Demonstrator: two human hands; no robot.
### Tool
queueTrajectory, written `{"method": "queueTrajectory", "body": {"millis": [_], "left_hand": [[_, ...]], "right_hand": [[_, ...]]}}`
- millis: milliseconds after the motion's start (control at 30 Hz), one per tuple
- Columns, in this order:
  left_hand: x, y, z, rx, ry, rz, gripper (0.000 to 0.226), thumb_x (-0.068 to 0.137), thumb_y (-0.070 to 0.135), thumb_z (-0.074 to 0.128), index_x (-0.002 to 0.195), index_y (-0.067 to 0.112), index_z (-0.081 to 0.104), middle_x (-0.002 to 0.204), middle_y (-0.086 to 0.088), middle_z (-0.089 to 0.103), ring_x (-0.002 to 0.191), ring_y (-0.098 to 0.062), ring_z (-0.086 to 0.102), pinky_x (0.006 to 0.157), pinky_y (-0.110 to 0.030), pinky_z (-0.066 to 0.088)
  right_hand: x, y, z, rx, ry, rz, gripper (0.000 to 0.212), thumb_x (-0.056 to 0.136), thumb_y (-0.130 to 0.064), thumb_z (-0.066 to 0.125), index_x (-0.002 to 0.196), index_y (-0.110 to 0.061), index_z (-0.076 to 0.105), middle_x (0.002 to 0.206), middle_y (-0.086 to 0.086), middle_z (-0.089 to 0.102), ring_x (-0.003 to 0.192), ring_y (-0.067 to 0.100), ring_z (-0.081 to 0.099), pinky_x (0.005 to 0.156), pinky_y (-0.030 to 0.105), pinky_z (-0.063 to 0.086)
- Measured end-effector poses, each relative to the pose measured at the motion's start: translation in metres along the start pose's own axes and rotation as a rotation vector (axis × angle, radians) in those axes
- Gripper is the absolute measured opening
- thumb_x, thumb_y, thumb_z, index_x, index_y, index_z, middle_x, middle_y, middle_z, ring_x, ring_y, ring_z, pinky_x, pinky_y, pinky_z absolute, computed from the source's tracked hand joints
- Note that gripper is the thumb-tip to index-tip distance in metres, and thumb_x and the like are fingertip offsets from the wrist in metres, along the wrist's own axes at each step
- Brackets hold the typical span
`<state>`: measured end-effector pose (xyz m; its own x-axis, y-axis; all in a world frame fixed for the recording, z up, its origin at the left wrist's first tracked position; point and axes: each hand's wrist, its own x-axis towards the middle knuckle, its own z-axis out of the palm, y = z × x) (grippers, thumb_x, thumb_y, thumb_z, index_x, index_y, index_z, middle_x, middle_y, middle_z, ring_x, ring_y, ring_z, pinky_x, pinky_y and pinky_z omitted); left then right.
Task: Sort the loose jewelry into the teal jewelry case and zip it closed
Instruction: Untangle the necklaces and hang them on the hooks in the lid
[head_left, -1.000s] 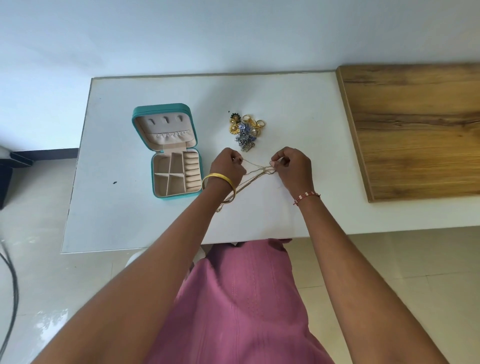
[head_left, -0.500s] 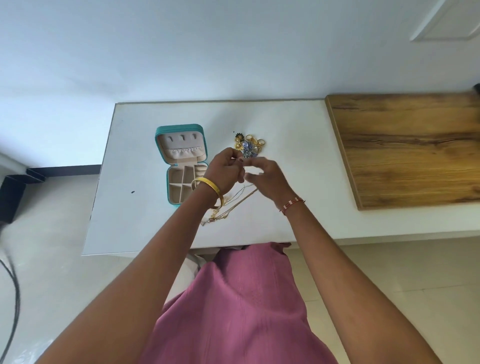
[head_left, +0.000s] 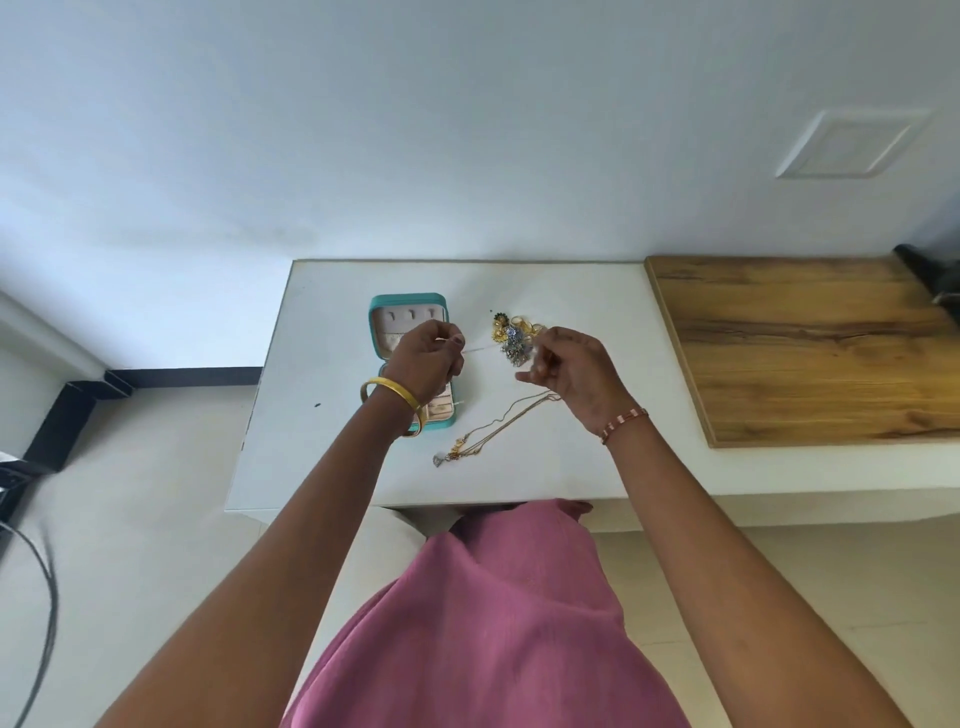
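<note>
The teal jewelry case (head_left: 410, 301) lies open on the white table (head_left: 322, 447), its beige lid pocket facing up. My left hand (head_left: 423, 361) hovers over the case and pinches one end of a thin pale chain (head_left: 475, 348). That chain stretches rightward to my right hand (head_left: 571, 364), which pinches the other end beside the jewelry pile. The pile of gold and blue pieces (head_left: 514, 335) sits just right of the case. Gold necklaces (head_left: 493, 431) lie loose on the table below my hands.
A wooden board (head_left: 810, 348) covers the table's right part. A dark object (head_left: 930, 275) pokes in at the far right edge. A black frame (head_left: 67, 410) and cables (head_left: 41, 597) lie on the floor to the left. A small dark speck (head_left: 318, 405) marks the table.
My hands rose from the table and spread apart, left hand now above the case. The gold necklaces they held now lie on the table. The camera tilted up.
</note>
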<state>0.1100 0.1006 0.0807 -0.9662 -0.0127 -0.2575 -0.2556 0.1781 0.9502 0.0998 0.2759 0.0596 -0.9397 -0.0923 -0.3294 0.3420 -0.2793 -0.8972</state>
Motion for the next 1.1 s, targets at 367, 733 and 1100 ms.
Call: {"method": "queueTrajectory", "body": {"millis": [367,733,1100], "left_hand": [[-0.019,-0.016,-0.036,0.143,-0.155,-0.142,0.017,0.095,0.021,0.046,0.104,0.011,0.057,0.068,-0.002,0.059,0.034,0.0,0.048,0.041,-0.014,0.042],[-0.035,-0.013,-0.046,0.23,-0.22,-0.055,0.028,0.089,0.017,0.056,0.117,0.015,0.059,0.108,-0.006,0.061,0.091,-0.018,0.059,0.085,-0.032,0.05],[-0.051,0.005,-0.049,-0.16,-0.107,0.082,0.021,0.094,0.01,0.046,0.081,0.016,0.061,0.073,0.004,0.07,0.07,-0.008,0.066,0.079,-0.027,0.052]], "right_hand": [[-0.017,-0.016,0.025,-0.055,-0.079,-0.012,0.026,0.089,-0.009,0.048,0.067,-0.008,0.061,0.04,-0.004,0.033,0.037,0.01,0.03,0.048,0.022,0.035],[-0.038,-0.033,0.077,-0.31,-0.287,-0.06,0.024,0.09,-0.012,0.053,0.07,-0.009,0.067,0.047,0.001,0.048,0.038,0.012,0.037,0.047,0.023,0.041],[-0.062,-0.046,0.098,-0.641,-0.159,-0.163,0.023,0.092,-0.014,0.053,0.073,-0.013,0.067,0.053,0.003,0.051,0.04,0.012,0.04,0.047,0.021,0.041]]}}
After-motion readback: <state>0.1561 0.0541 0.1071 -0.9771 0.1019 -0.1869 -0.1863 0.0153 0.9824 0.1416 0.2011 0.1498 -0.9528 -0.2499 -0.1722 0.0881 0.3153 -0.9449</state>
